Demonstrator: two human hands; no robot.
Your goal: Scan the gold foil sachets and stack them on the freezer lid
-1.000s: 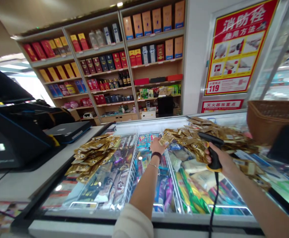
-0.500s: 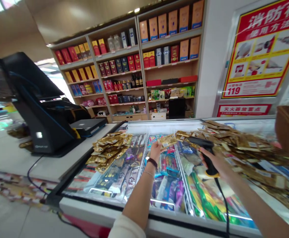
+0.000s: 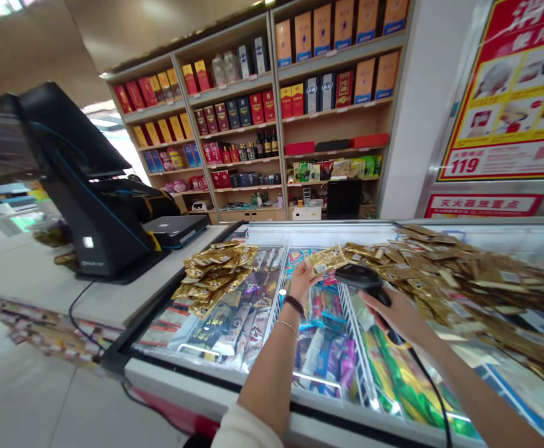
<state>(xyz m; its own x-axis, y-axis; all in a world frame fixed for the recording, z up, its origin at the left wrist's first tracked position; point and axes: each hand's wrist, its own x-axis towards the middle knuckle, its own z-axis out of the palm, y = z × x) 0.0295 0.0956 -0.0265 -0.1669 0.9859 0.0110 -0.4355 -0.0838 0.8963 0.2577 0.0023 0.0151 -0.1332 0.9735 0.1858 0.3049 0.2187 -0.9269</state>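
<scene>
Pinched in my left hand [image 3: 301, 284] is a gold foil packet [image 3: 326, 261] with a small white label, held above the glass top of the freezer [image 3: 206, 378]. My right hand [image 3: 400, 317] grips a black barcode scanner [image 3: 362, 278] by its handle, and its head points toward the packet from close by. The scanner's cord runs down past the front edge. On the glass to the left lies a pile of gold packets [image 3: 216, 274]. A larger, spread-out heap of gold packets [image 3: 458, 274] covers the right side.
Wrapped ice creams [image 3: 322, 354] lie in wire baskets under the glass. A black checkout terminal [image 3: 99, 205] and a flat black box [image 3: 176, 230] stand on the left counter [image 3: 127, 298]. Behind are shelves [image 3: 332, 115] of boxed goods and a red poster [image 3: 509, 99].
The scanner head has swung closer to the packet and turned toward its label. My left hand still holds the packet. The view has shifted slightly left.
</scene>
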